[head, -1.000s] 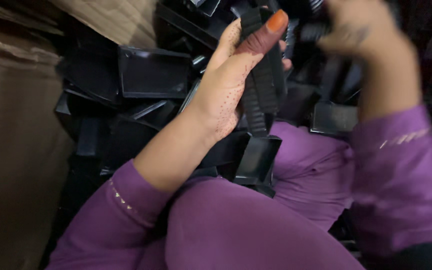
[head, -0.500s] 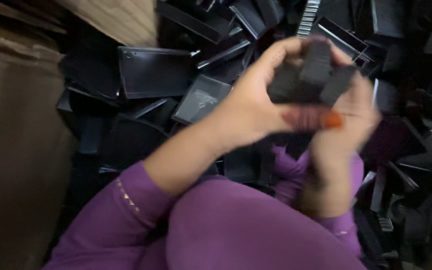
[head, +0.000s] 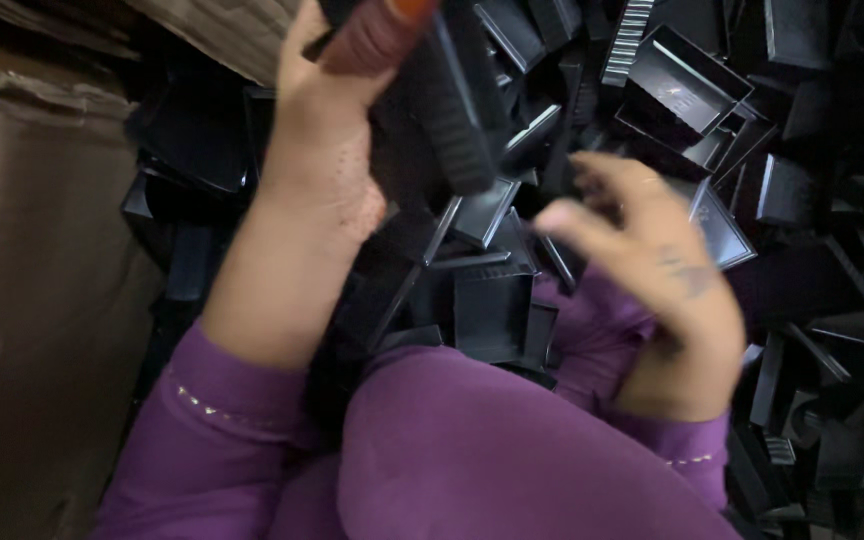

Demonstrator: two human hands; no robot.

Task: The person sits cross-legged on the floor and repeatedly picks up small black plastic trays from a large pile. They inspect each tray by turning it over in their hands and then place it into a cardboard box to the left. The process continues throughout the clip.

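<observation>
My left hand (head: 327, 150) is raised at the top middle and grips a black ribbed plastic part (head: 452, 110), its thumb with an orange nail pressed on the top. My right hand (head: 657, 275) hovers blurred at the centre right, fingers spread and holding nothing, just above the heap of black plastic box pieces (head: 712, 110). Both arms wear purple sleeves (head: 232, 440). A purple-clad knee (head: 492, 460) fills the lower middle, with a black open box piece (head: 492, 315) resting against it.
Brown cardboard (head: 32, 300) runs down the left side and across the top left. Black plastic trays and lids lie piled from the top middle to the right edge, also between the cardboard and my left arm.
The two hands were together on the black part; now the left hand has lifted it up and left, and the right hand has let go and dropped to the right.
</observation>
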